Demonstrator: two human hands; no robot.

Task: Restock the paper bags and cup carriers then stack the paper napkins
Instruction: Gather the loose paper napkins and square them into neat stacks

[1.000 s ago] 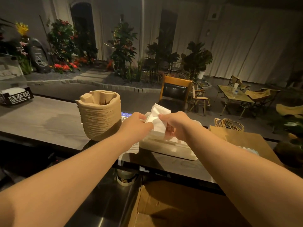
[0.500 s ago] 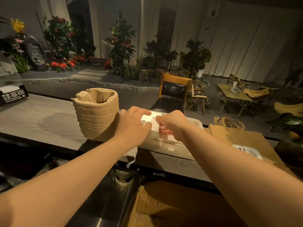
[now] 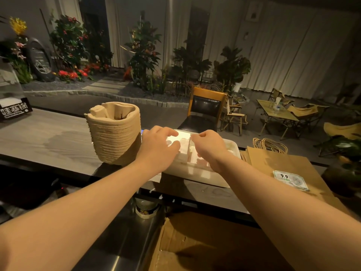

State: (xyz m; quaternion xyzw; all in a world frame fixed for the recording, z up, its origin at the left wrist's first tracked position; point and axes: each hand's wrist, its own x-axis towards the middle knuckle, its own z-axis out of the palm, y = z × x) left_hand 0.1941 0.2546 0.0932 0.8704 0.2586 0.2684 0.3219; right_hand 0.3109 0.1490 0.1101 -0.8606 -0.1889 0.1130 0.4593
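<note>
A stack of white paper napkins stands in a white tray on the counter. My left hand lies on the left side of the stack, fingers and thumb spread over its top. My right hand reaches into the tray from the right, with curled fingers pinching the napkins at their upright edge. A tall stack of beige pulp cup carriers stands just left of the tray. Flat brown paper bags with rope handles lie right of the tray.
The grey wooden counter runs left, with a black sign box at its far end. Below the counter's near edge are a steel surface, a small jar and an open cardboard box. Chairs, tables and plants stand beyond.
A second ago both hands held a napkin up above the tray. They have since lowered it onto the stack in the tray and stay on it.
</note>
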